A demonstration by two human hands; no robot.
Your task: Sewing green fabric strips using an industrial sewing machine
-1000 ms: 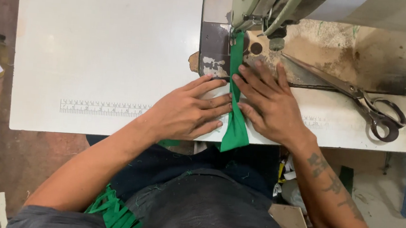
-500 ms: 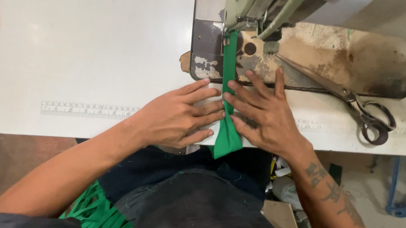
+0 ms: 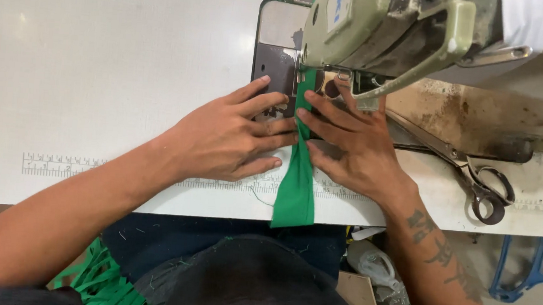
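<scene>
While a heap of green strips [image 3: 96, 284] lies at the lap, the green fabric strip [image 3: 295, 190] hangs over the worktop [image 3: 98, 61] edge and runs up under the sewing machine [image 3: 391, 26]; the left hand [image 3: 231, 136] and right hand [image 3: 356, 143] press flat, fingers spread, on either side of it; judged step: guiding a seam, calling for steady, straight feeding; scissors [image 3: 476, 178] lie beyond; needle and presser foot are hidden by the machine head.

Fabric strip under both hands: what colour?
Plain green fabric strip, no pattern; clearest in the head view.
</scene>
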